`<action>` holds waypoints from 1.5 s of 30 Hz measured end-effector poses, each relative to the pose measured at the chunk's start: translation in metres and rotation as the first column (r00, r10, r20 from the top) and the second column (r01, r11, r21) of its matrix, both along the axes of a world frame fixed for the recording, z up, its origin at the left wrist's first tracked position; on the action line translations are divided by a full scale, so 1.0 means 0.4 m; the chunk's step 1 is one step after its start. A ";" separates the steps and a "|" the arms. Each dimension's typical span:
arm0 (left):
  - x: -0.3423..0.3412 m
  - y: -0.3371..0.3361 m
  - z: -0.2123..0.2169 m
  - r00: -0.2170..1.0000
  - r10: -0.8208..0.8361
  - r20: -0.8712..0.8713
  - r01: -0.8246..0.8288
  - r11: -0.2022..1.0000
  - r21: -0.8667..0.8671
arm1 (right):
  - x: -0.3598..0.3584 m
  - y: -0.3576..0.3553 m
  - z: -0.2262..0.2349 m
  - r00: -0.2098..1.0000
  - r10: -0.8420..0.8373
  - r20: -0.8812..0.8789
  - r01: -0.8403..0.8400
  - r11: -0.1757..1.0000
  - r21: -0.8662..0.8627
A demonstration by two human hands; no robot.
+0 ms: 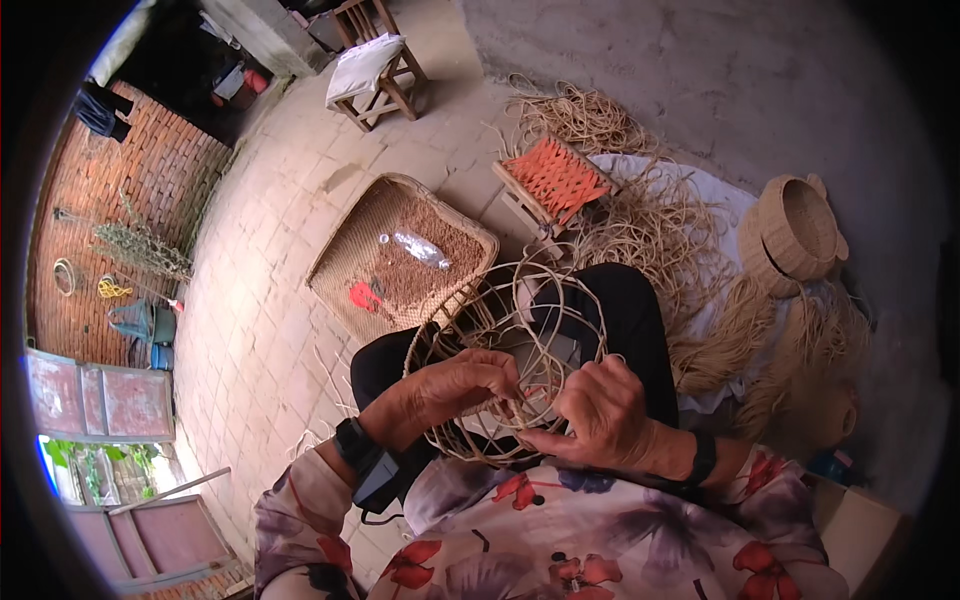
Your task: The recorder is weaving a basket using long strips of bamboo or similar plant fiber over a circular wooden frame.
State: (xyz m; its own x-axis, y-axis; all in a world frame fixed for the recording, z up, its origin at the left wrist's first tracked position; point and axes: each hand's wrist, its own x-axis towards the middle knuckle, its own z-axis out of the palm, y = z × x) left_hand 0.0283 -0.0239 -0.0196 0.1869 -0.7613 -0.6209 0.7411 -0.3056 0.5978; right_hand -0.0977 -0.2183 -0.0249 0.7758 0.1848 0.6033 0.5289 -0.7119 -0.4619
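Note:
An open-weave wicker basket frame point(592, 297) of thin tan canes rests on my lap between my knees. My left hand point(462, 388) reaches over its near left side, with its fingers closed in a pinch on a cane by the middle of the weave. My right hand point(605, 415) is curled at the near right side, its fingers bent round a cane at the rim. One finger of it stretches toward the left hand. The exact strands inside both grips are partly hidden by the fingers.
Ahead lies a woven tray point(335, 262) with brown bits, a clear plastic bottle point(422, 250) and red-handled scissors point(364, 296). An orange-seated stool point(555, 175) stands beyond. Loose cane bundles point(650, 235) and a lidded woven basket point(775, 240) sit on the right. A wooden chair point(375, 75) stands farther off.

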 end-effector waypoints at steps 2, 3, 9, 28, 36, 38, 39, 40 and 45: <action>0.005 -0.003 0.003 1.000 -0.002 0.014 0.002 1.000 0.003 | -0.005 0.014 -0.017 0.999 -0.039 0.037 0.038 0.999 0.038; 0.009 0.000 0.000 1.000 0.002 0.016 -0.001 1.000 -0.004 | -0.007 0.020 -0.020 0.997 -0.058 0.043 0.056 0.998 0.038; 0.013 -0.003 -0.001 1.000 -0.002 -0.011 0.002 1.000 -0.014 | -0.029 0.031 -0.027 0.986 -0.151 0.077 0.150 0.988 0.027; -0.006 0.005 0.005 1.000 0.016 -0.005 -0.016 0.998 -0.054 | 0.040 0.027 -0.002 0.993 -0.054 -0.104 0.075 0.974 0.213; -0.003 0.003 -0.005 1.000 0.012 -0.004 -0.013 0.997 -0.080 | 0.109 -0.079 0.122 0.845 0.302 -0.441 -0.204 0.945 0.257; -0.005 0.001 -0.006 1.000 0.024 -0.011 -0.025 0.995 -0.092 | 0.139 -0.066 0.129 0.828 0.347 -0.441 -0.334 0.936 0.109; -0.007 -0.001 -0.008 0.999 0.029 -0.017 -0.031 0.994 -0.105 | 0.158 -0.058 0.142 0.785 0.350 -0.511 -0.409 0.913 -0.003; -0.009 -0.005 -0.012 0.999 0.037 -0.024 -0.039 0.994 -0.099 | 0.180 -0.051 0.157 0.743 0.342 -0.575 -0.483 0.869 -0.107; -0.018 0.000 -0.008 0.998 0.053 -0.017 -0.054 0.996 -0.065 | 0.239 -0.017 0.174 0.607 0.379 -0.699 -0.670 0.716 -0.194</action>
State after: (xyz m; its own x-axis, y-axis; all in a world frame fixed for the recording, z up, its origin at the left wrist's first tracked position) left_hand 0.0210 -0.0240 -0.0227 0.2196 -0.7897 -0.5728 0.7643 -0.2257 0.6041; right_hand -0.0021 -0.2250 0.0446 0.6046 0.7798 -0.1625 0.6008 -0.5803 -0.5498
